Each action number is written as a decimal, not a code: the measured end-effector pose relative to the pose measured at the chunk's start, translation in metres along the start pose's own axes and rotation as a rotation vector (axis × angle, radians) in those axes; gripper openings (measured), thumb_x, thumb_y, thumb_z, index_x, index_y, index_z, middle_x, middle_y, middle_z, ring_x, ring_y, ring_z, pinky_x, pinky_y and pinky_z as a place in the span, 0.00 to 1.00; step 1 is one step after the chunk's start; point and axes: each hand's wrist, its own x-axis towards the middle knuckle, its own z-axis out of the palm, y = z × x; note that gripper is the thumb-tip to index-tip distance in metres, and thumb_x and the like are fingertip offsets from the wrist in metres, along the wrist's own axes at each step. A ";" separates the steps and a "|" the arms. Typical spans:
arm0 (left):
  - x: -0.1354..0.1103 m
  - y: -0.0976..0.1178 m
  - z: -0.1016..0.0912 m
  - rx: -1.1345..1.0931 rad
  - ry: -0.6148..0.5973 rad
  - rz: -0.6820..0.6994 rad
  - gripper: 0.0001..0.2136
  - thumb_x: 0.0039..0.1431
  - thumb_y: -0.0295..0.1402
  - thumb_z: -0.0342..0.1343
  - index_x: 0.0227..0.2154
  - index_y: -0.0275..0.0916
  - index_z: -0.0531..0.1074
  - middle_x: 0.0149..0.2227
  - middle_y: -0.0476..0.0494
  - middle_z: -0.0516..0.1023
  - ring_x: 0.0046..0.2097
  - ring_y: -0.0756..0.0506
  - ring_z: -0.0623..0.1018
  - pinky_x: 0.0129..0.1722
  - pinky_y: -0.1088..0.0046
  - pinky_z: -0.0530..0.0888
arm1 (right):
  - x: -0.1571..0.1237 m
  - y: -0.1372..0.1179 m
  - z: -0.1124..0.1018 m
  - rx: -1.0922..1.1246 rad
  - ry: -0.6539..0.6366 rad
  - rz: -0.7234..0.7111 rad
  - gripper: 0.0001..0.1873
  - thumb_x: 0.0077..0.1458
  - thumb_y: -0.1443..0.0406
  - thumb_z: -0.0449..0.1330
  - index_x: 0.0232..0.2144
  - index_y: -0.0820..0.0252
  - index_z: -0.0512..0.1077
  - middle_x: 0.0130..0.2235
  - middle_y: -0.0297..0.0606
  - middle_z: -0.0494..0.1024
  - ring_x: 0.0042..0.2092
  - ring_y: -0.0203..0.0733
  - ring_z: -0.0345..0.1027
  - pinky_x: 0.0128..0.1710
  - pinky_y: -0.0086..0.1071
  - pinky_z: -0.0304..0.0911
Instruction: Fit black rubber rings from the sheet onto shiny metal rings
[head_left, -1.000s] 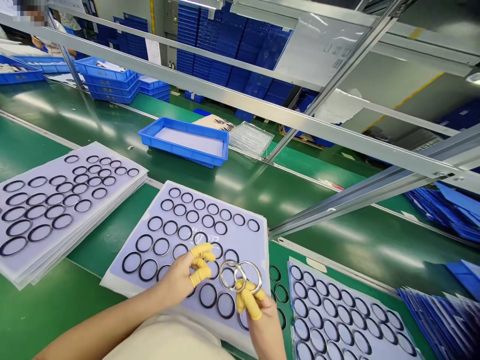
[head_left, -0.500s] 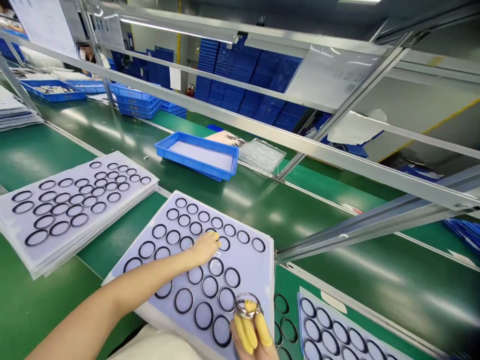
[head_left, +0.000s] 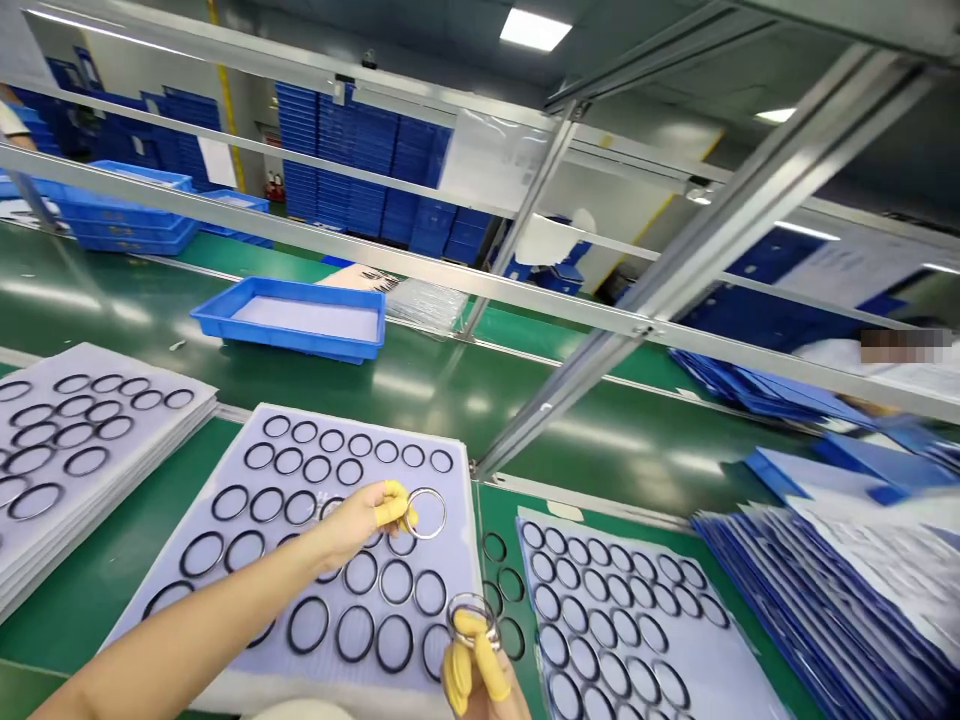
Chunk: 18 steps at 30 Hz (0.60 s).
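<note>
My left hand (head_left: 384, 508), with yellow finger covers, pinches one shiny metal ring (head_left: 443, 512) by its edge, raised over the middle sheet. My right hand (head_left: 478, 665), also in yellow finger covers, grips a small stack of metal rings (head_left: 472, 606) near the sheet's right edge. Beneath both hands lies a white foam sheet (head_left: 450, 470) on a stack, with rows of dark-edged rings (head_left: 361, 573) on it. My left forearm covers some of these rings. A second sheet (head_left: 705, 655) at the right also bears rows of rings.
Another stack of sheets with rings (head_left: 202, 392) lies at the left. Several loose rings (head_left: 511, 584) rest on the green table. Behind are a blue tray (head_left: 300, 342) and a metal frame post (head_left: 559, 395). Stacked blue-edged sheets (head_left: 817, 600) stand far right, near another person (head_left: 847, 355).
The view has swung right. My left hand has lifted from among the rings on the sheet with one ring in its fingers. My right hand still holds its rings.
</note>
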 end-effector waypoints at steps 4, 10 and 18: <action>-0.025 0.028 0.014 -0.430 -0.104 -0.103 0.20 0.49 0.49 0.61 0.27 0.35 0.65 0.28 0.46 0.71 0.29 0.52 0.69 0.30 0.77 0.65 | -0.008 -0.006 0.024 -0.022 -0.092 -0.062 0.18 0.43 0.51 0.69 0.30 0.58 0.77 0.16 0.29 0.68 0.19 0.31 0.59 0.20 0.26 0.51; -0.042 0.044 0.015 -0.540 -0.176 -0.177 0.19 0.47 0.46 0.64 0.26 0.35 0.67 0.26 0.47 0.71 0.27 0.52 0.69 0.27 0.78 0.64 | -0.026 -0.004 0.037 0.013 -0.118 -0.086 0.17 0.48 0.52 0.66 0.31 0.59 0.75 0.17 0.31 0.72 0.19 0.31 0.60 0.21 0.27 0.52; -0.065 0.019 0.042 0.296 0.167 -0.144 0.17 0.46 0.53 0.60 0.23 0.43 0.73 0.23 0.51 0.73 0.29 0.45 0.73 0.31 0.69 0.72 | -0.052 0.000 0.031 -0.118 -0.138 -0.213 0.16 0.60 0.56 0.57 0.42 0.63 0.71 0.35 0.36 0.76 0.31 0.36 0.70 0.30 0.33 0.69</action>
